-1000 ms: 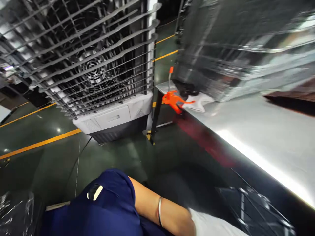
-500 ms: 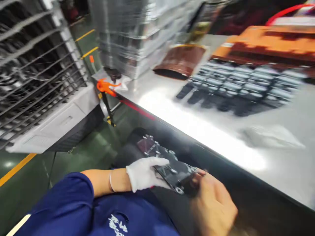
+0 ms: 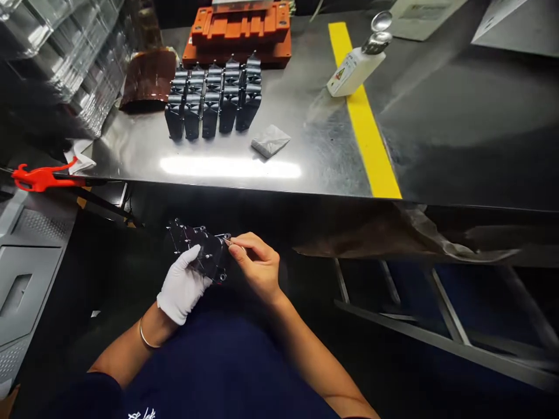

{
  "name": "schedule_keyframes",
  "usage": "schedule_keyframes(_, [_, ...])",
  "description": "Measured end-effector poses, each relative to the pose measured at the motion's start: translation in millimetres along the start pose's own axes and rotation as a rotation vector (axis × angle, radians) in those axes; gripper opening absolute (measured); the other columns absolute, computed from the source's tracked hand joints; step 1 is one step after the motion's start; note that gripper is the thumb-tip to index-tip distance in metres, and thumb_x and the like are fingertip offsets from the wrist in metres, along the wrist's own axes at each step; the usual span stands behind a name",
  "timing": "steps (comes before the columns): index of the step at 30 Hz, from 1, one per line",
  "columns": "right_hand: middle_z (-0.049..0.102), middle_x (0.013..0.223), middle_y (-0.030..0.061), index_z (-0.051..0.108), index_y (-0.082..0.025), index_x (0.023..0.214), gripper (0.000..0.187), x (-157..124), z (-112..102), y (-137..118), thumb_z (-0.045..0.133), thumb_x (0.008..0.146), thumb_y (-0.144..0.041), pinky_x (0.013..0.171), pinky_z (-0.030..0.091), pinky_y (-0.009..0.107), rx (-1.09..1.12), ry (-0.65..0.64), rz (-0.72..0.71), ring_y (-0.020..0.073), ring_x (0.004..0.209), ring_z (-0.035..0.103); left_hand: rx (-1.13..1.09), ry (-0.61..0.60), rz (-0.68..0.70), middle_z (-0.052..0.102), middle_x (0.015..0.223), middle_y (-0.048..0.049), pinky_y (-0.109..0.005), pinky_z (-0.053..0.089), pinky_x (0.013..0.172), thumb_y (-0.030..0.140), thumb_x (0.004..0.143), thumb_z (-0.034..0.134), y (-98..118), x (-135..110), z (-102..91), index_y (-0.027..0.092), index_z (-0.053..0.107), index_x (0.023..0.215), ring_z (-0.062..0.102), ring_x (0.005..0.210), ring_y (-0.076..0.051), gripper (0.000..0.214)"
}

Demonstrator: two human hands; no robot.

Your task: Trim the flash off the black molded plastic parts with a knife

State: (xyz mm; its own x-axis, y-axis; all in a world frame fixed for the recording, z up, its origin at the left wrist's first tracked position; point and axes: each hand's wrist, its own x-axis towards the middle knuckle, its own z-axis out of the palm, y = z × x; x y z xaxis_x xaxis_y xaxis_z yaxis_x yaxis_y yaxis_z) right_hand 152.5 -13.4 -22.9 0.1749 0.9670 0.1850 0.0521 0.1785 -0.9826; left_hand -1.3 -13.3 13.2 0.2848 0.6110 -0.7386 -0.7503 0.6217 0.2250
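My left hand (image 3: 181, 285), in a white glove, grips a flat black plastic part (image 3: 201, 253) with small metal screws round its edge, held below the table's front edge over my lap. My bare right hand (image 3: 257, 267) pinches the right end of the same part between thumb and forefinger. On the steel table (image 3: 305, 145) above stand rows of black moulded parts (image 3: 213, 96) and a small grey pad (image 3: 271, 140).
An orange fixture block (image 3: 240, 29) sits at the table's back, a brown curved piece (image 3: 146, 78) left of the black rows. A white dispenser bottle (image 3: 356, 61) stands on a yellow stripe (image 3: 362, 116). Stacked clear trays (image 3: 65, 52) at left; an orange clamp (image 3: 39, 177) on the corner.
The view has swung right from the floor fan to face the table squarely. Both hands came together on the black part, which now sits steady in front of me.
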Motion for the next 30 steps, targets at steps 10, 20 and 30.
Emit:
schedule_keyframes(10, [0.068, 0.073, 0.0037, 0.069, -0.021, 0.073, 0.021, 12, -4, 24, 0.07, 0.078, -0.041, 0.066, 0.052, 0.032, -0.003, 0.192, 0.124, 0.0169, 0.069, 0.063, 0.22, -0.095, -0.091, 0.076, 0.08, -0.0052, -0.034, 0.055, 0.093, 0.02, 0.077, 0.063, 2, -15, -12.0, 0.013, 0.07, 0.084, 0.071, 0.098, -0.024, 0.013])
schedule_keyframes(20, [0.067, 0.071, 0.0031, 0.073, -0.023, 0.08, 0.013, -5, -8, -9, 0.068, 0.083, -0.034, 0.057, 0.048, 0.029, 0.079, -0.041, -0.026, 0.0151, 0.064, 0.06, 0.132, -0.037, -0.005, 0.077, 0.088, -0.0017, -0.029, 0.051, 0.096, 0.016, 0.087, 0.051, 11, -3, -11.4, 0.012, 0.069, 0.096, 0.07, 0.094, -0.016, 0.02])
schedule_keyframes(30, [0.069, 0.072, 0.0023, 0.074, -0.023, 0.082, 0.006, -2, -11, -11, 0.068, 0.083, -0.023, 0.055, 0.049, 0.027, -0.016, -0.108, -0.147, 0.0136, 0.063, 0.062, 0.131, -0.076, -0.105, 0.077, 0.086, -0.0045, -0.023, 0.055, 0.086, 0.012, 0.085, 0.054, 27, 0, -25.4, 0.012, 0.072, 0.089, 0.073, 0.081, -0.015, 0.019])
